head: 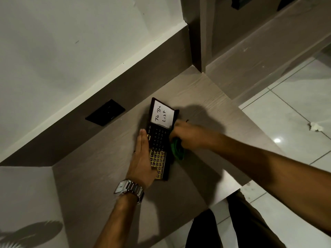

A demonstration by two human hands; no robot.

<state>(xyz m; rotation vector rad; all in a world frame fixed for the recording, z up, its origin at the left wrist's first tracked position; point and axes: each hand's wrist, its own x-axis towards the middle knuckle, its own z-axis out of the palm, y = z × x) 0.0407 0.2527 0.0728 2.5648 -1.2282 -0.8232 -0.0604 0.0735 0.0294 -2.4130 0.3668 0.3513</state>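
Where the black rectangular calendar board (pixel 158 138) lies: mid pale wood-grain surface (pixel 197 97).
Axis: 12 to 6, white note (pixel 162 116) end at 12.
Left hand (pixel 143 158): fingers straight along 9 o'clock edge, hiding some grid.
Right hand (pixel 188 138): blurred; grip round green cloth (pixel 177 151) at 3.

Item: black calendar board (pixel 159 140) with "To Do List" card (pixel 162 116), flat on bench (pixel 107 167). My left hand (pixel 143 161) lies flat along its left edge. My right hand (pixel 189 136) grips green cloth (pixel 177 150) at its right edge.

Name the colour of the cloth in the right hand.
Green; the cloth shows best in the head view.
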